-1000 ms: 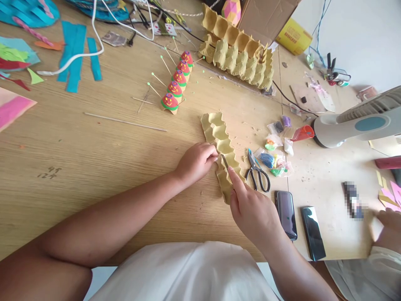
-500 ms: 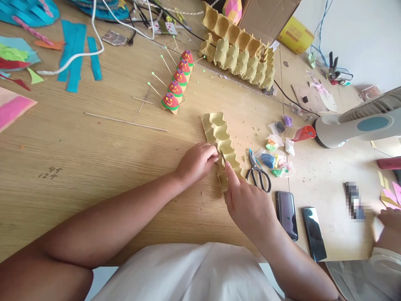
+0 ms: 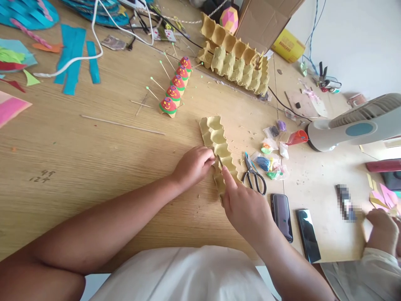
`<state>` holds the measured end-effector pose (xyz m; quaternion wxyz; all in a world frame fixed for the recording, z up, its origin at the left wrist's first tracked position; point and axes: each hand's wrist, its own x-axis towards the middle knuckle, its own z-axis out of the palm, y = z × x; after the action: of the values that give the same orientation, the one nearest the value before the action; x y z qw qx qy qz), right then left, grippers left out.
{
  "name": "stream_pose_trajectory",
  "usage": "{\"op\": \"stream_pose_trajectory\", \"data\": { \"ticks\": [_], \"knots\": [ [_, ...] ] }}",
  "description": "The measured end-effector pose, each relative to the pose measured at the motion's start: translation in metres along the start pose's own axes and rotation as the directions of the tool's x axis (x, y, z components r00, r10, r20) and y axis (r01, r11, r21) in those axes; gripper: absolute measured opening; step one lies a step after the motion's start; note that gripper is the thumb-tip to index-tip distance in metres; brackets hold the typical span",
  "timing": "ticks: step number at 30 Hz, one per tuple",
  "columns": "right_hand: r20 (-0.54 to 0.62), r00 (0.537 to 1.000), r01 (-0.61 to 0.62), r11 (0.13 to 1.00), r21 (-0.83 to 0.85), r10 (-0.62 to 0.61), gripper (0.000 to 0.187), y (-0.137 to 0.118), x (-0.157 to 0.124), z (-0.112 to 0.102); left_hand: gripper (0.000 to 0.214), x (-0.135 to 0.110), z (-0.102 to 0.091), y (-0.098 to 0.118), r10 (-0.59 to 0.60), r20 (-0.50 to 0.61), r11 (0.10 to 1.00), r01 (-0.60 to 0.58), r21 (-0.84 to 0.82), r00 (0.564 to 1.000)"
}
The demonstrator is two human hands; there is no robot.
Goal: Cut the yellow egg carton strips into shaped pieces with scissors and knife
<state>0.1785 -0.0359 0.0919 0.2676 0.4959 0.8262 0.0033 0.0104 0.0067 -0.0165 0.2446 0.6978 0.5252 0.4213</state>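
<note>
A yellow pulp egg carton piece (image 3: 221,149) lies on the wooden table in front of me, its cups facing up. My left hand (image 3: 196,167) pinches its left rim with the fingers closed. In my right hand (image 3: 246,200) is a knife (image 3: 219,160); only the thin dark blade shows, and the grip hides the handle. The blade's tip touches the carton close to my left fingertips, and the index finger is stretched along its back. Black-handled scissors (image 3: 253,177) lie just right of the carton.
A red-and-green painted caterpillar (image 3: 173,92) with pin-like sticks stands farther back. More egg cartons (image 3: 239,69) lie behind it. To the right are bagged clay (image 3: 263,162), a phone (image 3: 282,217), a black slab (image 3: 308,236), a white fan (image 3: 354,125) and another person's hand (image 3: 382,228).
The view has shifted slightly, so most things appear a little farther left. Both hands keep their places on the carton, and the blade stays at nearly the same spot.
</note>
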Motion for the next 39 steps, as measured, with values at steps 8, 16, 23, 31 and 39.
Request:
{"op": "stream_pose_trajectory", "data": {
  "ticks": [8, 16, 23, 31, 39],
  "knots": [
    [0.025, 1.000, 0.003, 1.000, -0.011, -0.003, 0.065, -0.002, 0.000, -0.002, 0.018, 0.000, 0.001, -0.001, 0.003, 0.006, 1.000, -0.003, 0.011, 1.000],
    [0.043, 0.999, -0.007, 0.999, -0.036, 0.009, 0.067, -0.003, -0.004, -0.003, 0.019, 0.000, 0.001, -0.001, -0.003, 0.009, 1.000, 0.003, 0.002, 1.000],
    [0.005, 1.000, -0.025, 1.000, 0.001, 0.025, 0.066, -0.005, -0.001, -0.001, 0.019, -0.001, 0.001, 0.000, 0.006, -0.001, 1.000, -0.006, 0.023, 1.000],
    [0.030, 0.999, -0.028, 0.999, 0.022, 0.028, 0.065, -0.006, -0.006, 0.000, 0.017, -0.001, 0.003, -0.002, 0.013, -0.008, 0.999, -0.013, 0.040, 1.000],
    [0.016, 1.000, -0.027, 1.000, 0.016, 0.027, 0.065, -0.005, -0.007, 0.004, 0.017, -0.001, 0.003, -0.001, 0.014, -0.001, 0.999, -0.014, 0.030, 1.000]
  ]
}}
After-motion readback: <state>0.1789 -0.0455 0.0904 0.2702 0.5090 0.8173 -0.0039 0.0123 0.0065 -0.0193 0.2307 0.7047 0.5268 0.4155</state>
